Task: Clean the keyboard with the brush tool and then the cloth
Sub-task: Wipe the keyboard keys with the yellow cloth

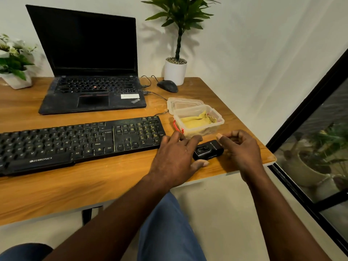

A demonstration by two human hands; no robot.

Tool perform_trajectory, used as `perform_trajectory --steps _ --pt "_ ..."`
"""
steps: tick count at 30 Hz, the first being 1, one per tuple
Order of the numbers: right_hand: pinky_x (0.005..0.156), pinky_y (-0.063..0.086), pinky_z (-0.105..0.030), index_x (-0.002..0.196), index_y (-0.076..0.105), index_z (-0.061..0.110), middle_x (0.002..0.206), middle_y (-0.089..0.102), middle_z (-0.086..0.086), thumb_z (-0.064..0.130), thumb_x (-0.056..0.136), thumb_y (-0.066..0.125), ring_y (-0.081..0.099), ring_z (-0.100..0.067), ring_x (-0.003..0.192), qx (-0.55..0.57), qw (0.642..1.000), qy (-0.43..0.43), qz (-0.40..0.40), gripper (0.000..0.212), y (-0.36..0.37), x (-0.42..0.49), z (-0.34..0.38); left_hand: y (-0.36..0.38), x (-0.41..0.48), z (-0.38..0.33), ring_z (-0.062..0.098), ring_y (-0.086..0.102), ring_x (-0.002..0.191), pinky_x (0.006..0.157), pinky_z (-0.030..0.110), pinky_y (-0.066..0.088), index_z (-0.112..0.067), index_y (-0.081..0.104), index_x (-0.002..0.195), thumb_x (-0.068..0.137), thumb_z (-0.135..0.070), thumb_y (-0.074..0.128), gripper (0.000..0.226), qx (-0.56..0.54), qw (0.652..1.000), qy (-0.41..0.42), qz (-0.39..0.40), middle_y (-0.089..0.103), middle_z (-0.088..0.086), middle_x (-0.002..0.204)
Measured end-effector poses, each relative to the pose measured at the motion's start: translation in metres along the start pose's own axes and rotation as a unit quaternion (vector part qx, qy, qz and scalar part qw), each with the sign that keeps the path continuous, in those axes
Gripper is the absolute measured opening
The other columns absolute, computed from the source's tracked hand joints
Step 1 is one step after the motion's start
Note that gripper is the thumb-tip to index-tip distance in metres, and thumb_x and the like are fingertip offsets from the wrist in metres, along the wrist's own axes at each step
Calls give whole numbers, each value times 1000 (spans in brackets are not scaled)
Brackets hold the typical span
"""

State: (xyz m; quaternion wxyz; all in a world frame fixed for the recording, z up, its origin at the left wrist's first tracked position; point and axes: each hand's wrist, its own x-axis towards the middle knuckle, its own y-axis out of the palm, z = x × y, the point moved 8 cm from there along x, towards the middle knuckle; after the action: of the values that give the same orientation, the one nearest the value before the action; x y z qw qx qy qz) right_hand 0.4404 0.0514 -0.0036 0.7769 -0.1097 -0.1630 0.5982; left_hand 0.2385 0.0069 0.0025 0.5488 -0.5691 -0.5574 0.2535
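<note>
Opening step here, the pick-up of the brush tool, and no brushing has begun by the look of it. Left hand (177, 159) hovers over the brush tool (208, 152), fingers spread, thumb on the near side and fingertips on the far side, grip open and not yet closed. Right hand (239, 147) waits at the tool's 3 o'clock, loosely curled, holding nothing I can see. The tool lies flat on the worktop (113, 185), just off the keyboard's (81, 142) 3 o'clock end. Next move, I'd say: close on the tool, lift it, bare the bristles, carry it to 9 o'clock over the keys. Count: two hands, one tool, one keyboard. At the tool's 12 o'clock, one clear tub (199, 121), lid off, one yellow cloth (195, 121) inside. Further back, one laptop (92, 91), one mouse (167, 86), two potted plants (175, 70).
</note>
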Motion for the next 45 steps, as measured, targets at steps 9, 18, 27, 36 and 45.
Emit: perform_trajectory --steps 9,18,27,36,45 --pt "70 47 -27 99 77 28 96 73 9 43 86 78 65 -10 88 -342 917 -184 91 20 36 81 72 -38 74 21 22 44 121 97 46 37 -32 66 130 101 -45 53 34 50 996 -47 -58 69 -6 124" --pt "92 54 -40 119 75 34 120 68 -1 41 88 75 52 -25 123 -558 786 -198 177 31 99 124 70 -20 127 51 30 58 109 84 42 42 -16 70 111 95 -37 65 27 172 975 -119 74 69 9 112" --pt "80 59 -38 71 66 30 92 69 4 37 76 83 63 -20 93 -487 843 -149 173 20 98 125 65 -15 131 47 30 57 111 89 43 43 -14 65 122 96 -23 63 27 165 968 -150 116 65 11 116" --pt "61 44 -28 80 66 9 79 67 -3 10 80 70 57 -11 73 -78 967 -186 153 4 69 85 135 -42 115 54 33 42 130 101 52 41 -36 50 138 89 -42 73 55 3 992 -121 37 50 8 135" --pt "68 46 -33 81 64 23 79 60 6 8 76 69 54 -11 74 24 968 -166 188 16 116 39 151 -111 22 133 27 71 100 89 41 58 -17 70 95 88 -23 79 14 -442 874 -201 -11 74 7 102"
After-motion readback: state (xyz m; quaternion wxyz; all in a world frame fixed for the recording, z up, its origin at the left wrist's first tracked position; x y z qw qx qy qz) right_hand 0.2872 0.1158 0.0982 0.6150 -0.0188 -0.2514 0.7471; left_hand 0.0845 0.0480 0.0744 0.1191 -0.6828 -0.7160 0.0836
